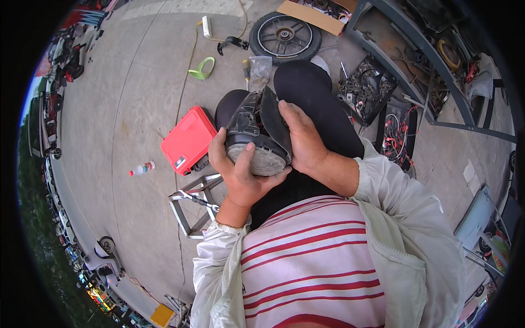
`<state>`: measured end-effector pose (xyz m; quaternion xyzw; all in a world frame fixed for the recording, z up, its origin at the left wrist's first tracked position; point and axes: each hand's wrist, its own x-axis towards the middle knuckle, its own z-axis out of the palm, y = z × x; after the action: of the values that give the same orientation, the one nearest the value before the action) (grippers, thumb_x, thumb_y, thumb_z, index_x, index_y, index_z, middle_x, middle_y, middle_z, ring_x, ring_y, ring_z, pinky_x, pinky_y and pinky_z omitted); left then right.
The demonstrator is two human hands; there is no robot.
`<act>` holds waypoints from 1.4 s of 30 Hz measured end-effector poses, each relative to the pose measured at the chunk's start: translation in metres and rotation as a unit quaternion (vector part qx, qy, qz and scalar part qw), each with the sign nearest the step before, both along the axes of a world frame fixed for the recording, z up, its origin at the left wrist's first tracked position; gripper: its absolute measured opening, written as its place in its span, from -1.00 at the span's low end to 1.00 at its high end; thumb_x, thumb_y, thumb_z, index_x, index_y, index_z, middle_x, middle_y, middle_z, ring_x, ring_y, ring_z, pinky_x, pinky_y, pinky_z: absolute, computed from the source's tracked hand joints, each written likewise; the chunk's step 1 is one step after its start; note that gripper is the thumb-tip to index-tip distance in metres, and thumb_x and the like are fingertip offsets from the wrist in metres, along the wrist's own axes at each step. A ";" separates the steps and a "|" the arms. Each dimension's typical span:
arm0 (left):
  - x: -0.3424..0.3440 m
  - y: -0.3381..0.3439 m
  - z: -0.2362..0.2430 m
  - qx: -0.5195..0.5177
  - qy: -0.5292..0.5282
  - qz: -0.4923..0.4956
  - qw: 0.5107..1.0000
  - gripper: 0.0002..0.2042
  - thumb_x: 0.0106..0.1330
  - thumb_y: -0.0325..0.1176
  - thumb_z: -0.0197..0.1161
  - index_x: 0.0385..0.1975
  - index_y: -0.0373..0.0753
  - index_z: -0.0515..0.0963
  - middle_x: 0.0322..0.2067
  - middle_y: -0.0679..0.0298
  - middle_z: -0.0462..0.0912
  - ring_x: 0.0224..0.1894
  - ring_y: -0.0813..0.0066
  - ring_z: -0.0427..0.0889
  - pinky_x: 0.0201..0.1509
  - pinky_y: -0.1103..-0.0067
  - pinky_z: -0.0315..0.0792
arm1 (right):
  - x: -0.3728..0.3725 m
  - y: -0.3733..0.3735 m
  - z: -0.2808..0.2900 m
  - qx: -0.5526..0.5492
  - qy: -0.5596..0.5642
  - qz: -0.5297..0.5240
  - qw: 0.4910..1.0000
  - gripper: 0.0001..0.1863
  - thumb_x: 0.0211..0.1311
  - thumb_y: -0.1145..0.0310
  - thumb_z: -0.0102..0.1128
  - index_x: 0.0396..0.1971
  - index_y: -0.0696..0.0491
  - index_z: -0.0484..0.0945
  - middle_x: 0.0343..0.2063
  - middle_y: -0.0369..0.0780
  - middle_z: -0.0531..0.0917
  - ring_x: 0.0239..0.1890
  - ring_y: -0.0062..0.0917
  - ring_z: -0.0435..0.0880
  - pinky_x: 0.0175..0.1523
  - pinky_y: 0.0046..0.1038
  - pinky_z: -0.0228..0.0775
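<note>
Between my two hands, above my lap, is a black plastic lamp housing (250,121) with a dusty, rounded grey face at its lower end and a curved flap on its right. My left hand (239,169) is closed round its left and lower side, fingers over the front. My right hand (308,143) grips the right side, thumb on the flap near the top. Beyond the housing lie a yellow-handled screwdriver (246,70) and a clear plastic bag (261,68). A red hard case (187,138) is at my left knee. The back of the housing is mostly hidden.
A wheel (284,34), cardboard box (306,12) and green ring (200,69) lie ahead. A bottle (141,169) and square metal frame (176,213) are at left. Greasy parts (367,87), tangled wires (394,136) and a large metal frame (465,93) crowd the right. Vehicles line the far left.
</note>
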<state>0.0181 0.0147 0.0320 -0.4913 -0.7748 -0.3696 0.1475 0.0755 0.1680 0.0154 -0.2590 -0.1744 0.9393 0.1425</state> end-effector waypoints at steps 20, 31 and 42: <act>-0.012 0.016 0.017 -0.038 -0.069 -0.013 0.997 0.18 -0.30 -0.08 0.79 0.39 -0.08 0.12 0.42 -0.30 0.06 0.41 -0.35 0.23 0.42 0.04 0.26 | -0.007 0.006 0.006 -0.005 0.021 -0.038 0.999 -0.72 0.56 0.16 0.09 -0.02 0.08 0.45 -0.18 -0.31 0.62 -0.16 -0.68 0.61 0.01 -0.53 0.53; -0.046 -0.025 0.024 -0.091 0.085 -0.144 0.982 -0.36 0.06 -0.19 0.57 0.16 0.18 0.39 0.32 -0.18 0.27 0.26 -0.31 0.39 0.25 -0.07 0.45 | 0.006 0.049 0.013 0.182 -0.047 0.190 0.964 -0.43 0.51 -0.23 -0.09 -0.09 0.00 0.62 -0.31 -0.34 0.68 -0.27 -0.69 0.62 -0.10 -0.59 0.45; -0.078 -0.021 0.049 -0.138 0.227 -0.285 0.921 -0.41 0.19 -0.23 0.45 0.18 0.46 0.37 0.33 0.25 0.36 0.33 0.10 0.42 0.37 0.14 0.46 | 0.002 0.079 0.022 0.136 -0.038 0.336 0.931 -0.55 0.38 0.04 0.28 0.07 0.06 0.60 -0.15 -0.32 0.74 -0.11 -0.62 0.72 0.08 -0.49 0.54</act>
<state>-0.0599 -0.0063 0.0807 -0.7776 -0.5909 -0.1640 0.1387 0.0776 0.2472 0.0372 -0.1988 -0.3823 0.8891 -0.1542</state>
